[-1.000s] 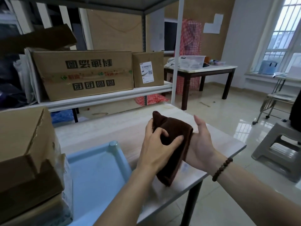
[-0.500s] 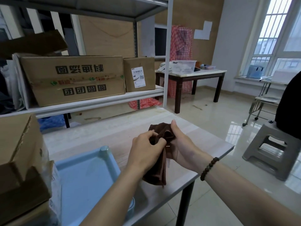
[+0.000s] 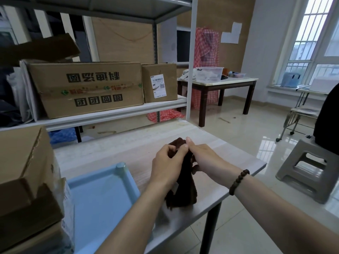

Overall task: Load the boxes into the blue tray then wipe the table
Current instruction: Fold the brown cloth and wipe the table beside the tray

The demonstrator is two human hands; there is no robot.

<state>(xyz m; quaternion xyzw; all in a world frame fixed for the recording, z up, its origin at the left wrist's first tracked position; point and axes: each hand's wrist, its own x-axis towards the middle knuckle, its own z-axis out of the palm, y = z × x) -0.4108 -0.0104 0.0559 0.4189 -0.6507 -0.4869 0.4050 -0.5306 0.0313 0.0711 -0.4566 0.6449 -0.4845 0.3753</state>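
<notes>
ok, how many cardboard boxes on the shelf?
2: large printed box at left, smaller labelled box beside it on its right. The dark cardboard above left may be a third.

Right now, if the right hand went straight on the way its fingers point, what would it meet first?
Probably the left hand. The right hand points left and forward into the brown cloth that both hands grip, and the left hand lies right against it there. Depth is unclear.
</notes>
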